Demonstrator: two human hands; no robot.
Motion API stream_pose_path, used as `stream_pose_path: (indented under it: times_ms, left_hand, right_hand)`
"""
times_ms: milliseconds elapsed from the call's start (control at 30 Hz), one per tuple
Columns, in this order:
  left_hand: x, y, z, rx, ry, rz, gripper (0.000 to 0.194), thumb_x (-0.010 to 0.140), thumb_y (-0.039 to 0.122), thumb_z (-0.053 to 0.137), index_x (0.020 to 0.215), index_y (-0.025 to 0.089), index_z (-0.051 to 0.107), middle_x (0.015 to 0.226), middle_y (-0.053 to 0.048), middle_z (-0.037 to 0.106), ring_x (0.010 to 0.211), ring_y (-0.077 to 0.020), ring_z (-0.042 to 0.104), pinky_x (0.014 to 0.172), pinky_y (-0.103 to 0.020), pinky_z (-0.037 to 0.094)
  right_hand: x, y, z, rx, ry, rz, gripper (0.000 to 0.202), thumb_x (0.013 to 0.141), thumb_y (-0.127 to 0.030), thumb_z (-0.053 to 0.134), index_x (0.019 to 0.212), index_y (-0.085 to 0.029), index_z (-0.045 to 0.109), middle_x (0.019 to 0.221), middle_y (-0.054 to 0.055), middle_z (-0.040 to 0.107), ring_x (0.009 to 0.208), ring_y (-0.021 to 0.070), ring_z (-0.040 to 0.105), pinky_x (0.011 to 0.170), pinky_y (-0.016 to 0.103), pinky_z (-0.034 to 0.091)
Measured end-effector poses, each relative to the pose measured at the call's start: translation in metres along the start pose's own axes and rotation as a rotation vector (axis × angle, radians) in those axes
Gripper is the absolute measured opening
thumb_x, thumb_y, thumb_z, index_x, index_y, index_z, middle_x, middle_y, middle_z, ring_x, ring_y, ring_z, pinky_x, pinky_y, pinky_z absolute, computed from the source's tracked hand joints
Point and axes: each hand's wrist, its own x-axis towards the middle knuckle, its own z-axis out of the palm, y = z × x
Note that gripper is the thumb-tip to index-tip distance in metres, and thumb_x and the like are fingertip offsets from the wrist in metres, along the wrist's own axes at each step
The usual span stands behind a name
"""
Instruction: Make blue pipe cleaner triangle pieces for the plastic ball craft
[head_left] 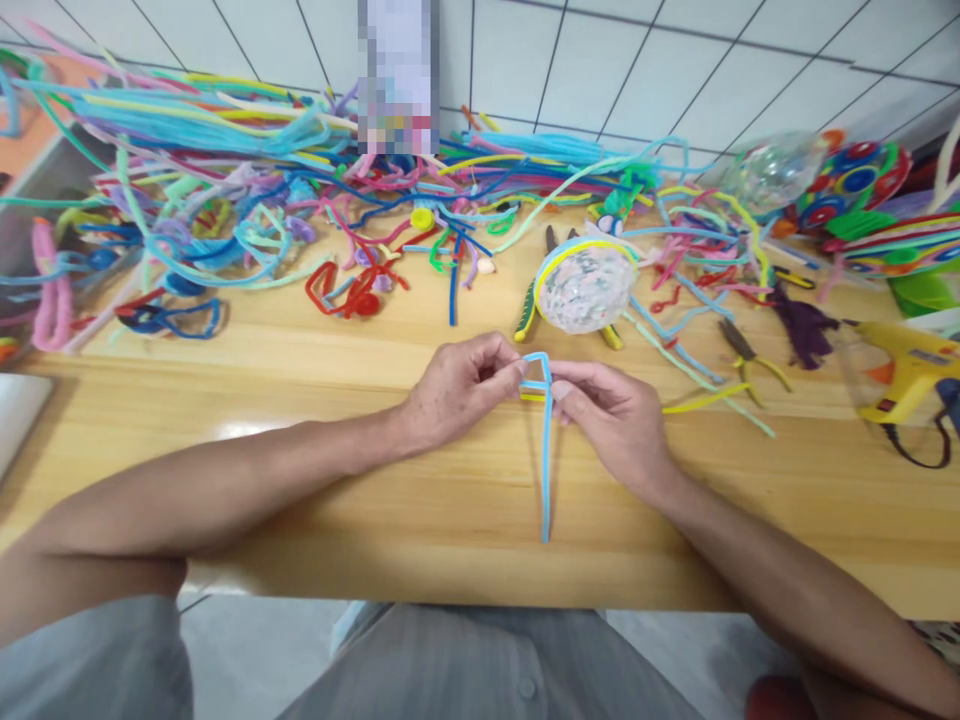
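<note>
Between my hands is a light blue pipe cleaner [547, 460], bent into a small loop at its top with a long tail hanging down over the table. My left hand [472, 385] pinches the left side of the loop. On the other side, my right hand [611, 415] pinches it at the corner where the tail starts. A yellow pipe cleaner [705, 400] shows at the loop and again to the right of my right hand; whether it is one piece is hidden by the hand. Just beyond stands a clear dome [589, 290] with a yellow and blue rim.
Heaps of coloured pipe cleaners [217, 130] line the tiled wall. Pliers [742, 350] and a yellow glue gun [911, 365] lie at the right. Red bent pieces [352, 290] are left of the dome. The wooden table's front edge [450, 600] runs before my body.
</note>
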Motion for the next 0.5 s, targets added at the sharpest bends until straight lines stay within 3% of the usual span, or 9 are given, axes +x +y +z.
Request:
stream_pose_path:
  times_ms: [233, 500]
  left_hand:
    - [-0.0022, -0.0002, 0.0024, 0.029, 0.016, 0.006, 0.024, 0.098, 0.034, 0.063, 0.082, 0.016, 0.066, 0.072, -0.002, 0.072, 0.063, -0.0111, 0.059, 0.06, -0.023, 0.045]
    - [-0.0017, -0.002, 0.0031, 0.042, 0.006, 0.025, 0.026, 0.099, 0.036, 0.063, 0.084, 0.016, 0.067, 0.075, -0.002, 0.073, 0.064, -0.0115, 0.061, 0.061, -0.023, 0.046]
  right_hand:
    - [-0.0012, 0.0037, 0.0026, -0.004, -0.002, -0.057, 0.023, 0.088, -0.029, 0.078, 0.111, -0.024, 0.081, 0.105, 0.004, 0.085, 0.086, 0.019, 0.079, 0.079, 0.034, 0.066]
    - [0.0014, 0.0009, 0.0014, 0.026, -0.003, -0.019, 0.016, 0.089, -0.031, 0.077, 0.102, -0.023, 0.081, 0.1, 0.004, 0.085, 0.081, 0.0176, 0.079, 0.073, 0.031, 0.065]
